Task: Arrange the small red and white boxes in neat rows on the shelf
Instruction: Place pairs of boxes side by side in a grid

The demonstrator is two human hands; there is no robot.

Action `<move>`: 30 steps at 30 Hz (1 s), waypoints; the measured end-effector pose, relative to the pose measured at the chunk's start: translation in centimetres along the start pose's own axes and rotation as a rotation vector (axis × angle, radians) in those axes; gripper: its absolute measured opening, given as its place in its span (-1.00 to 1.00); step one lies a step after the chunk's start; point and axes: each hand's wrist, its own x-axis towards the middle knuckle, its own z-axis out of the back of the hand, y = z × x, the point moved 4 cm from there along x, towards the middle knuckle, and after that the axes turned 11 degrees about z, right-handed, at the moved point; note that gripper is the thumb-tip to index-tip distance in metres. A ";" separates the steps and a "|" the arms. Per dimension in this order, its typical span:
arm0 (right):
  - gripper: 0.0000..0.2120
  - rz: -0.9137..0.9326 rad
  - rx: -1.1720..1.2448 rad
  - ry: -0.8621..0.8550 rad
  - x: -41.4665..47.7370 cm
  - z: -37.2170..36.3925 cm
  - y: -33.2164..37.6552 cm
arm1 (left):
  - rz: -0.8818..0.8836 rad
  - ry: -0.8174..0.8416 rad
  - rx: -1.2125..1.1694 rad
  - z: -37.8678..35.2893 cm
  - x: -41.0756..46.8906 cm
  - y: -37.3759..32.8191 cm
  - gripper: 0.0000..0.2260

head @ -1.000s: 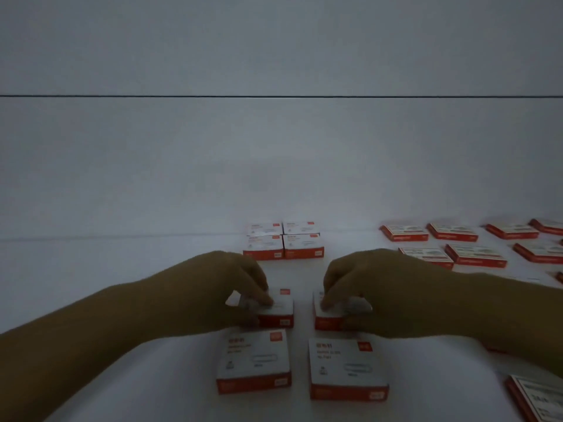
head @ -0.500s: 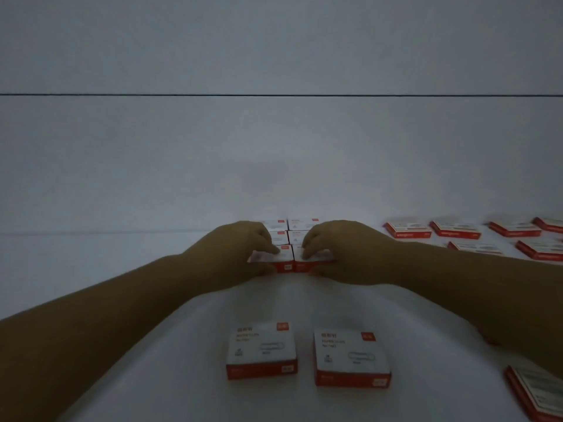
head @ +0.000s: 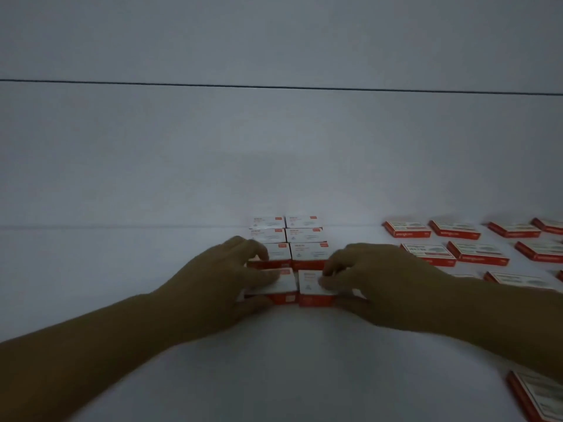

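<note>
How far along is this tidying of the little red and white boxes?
Partly done. Three pairs of boxes already sit in two neat columns against the back wall. In hand: the left hand and right hand each hold one box of a fourth pair just in front of them, not yet released. Left: the scattered boxes on the right and one near the bottom right corner.

Under the left fingers [head: 268,277] lies a small red and white cardboard box [head: 281,287]; under the right fingers [head: 327,280] lies its twin [head: 310,289], the two side by side on the white shelf [head: 274,360]. Just behind the fingers stand three more pairs [head: 288,242], reaching the back wall [head: 274,153]. Right of the fingers, well apart, flatter boxes [head: 457,242] lie in spaced rows; one [head: 536,397] lies nearer, at the right edge.
</note>
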 end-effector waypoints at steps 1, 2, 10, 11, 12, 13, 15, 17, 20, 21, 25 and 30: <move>-0.69 0.012 -0.014 -0.069 0.0 0.3 -0.2 | 0.098 0.051 -0.057 -0.5 0.5 0.6 -0.65; -0.69 0.028 -0.020 -0.129 0.1 0.6 -0.3 | 0.175 0.109 -0.102 -1.1 0.8 0.9 -0.63; -0.47 -0.419 0.697 -0.387 0.6 -1.2 -2.2 | 0.906 0.146 -1.278 -3.2 2.6 2.0 -0.44; -0.52 -0.501 0.863 -0.436 1.4 -1.4 -2.4 | 0.999 0.130 -1.426 -3.2 3.3 1.8 -0.51; -0.54 -0.573 0.972 -0.463 2.4 -1.4 -2.8 | 1.048 0.122 -1.520 -3.3 4.0 1.8 -0.55; -0.53 -0.635 1.038 -0.482 3.2 -1.5 -3.0 | 1.069 0.103 -1.564 -3.4 4.4 1.6 -0.59; -0.47 -0.687 1.097 -0.547 4.7 -1.9 -4.0 | 1.087 0.064 -1.533 -3.4 5.7 1.9 -0.68; -0.51 -0.704 1.152 -0.540 5.7 -2.6 -4.2 | 1.100 0.073 -1.557 -4.0 5.5 1.6 -0.68; -0.56 -0.713 1.219 -0.550 5.6 -3.0 -4.4 | 1.107 0.095 -1.615 -4.5 5.1 1.6 -0.65; -0.59 -0.708 1.238 -0.557 5.4 -3.0 -4.5 | 1.120 0.092 -1.628 -4.5 5.0 1.8 -0.65; -0.85 -0.685 1.303 -0.622 5.4 -2.7 -4.6 | 1.139 0.054 -1.626 -4.5 5.5 2.5 -0.65; -0.82 -0.726 1.269 -0.621 5.8 -2.3 -4.2 | 1.129 0.075 -1.500 -4.8 5.9 2.5 -0.68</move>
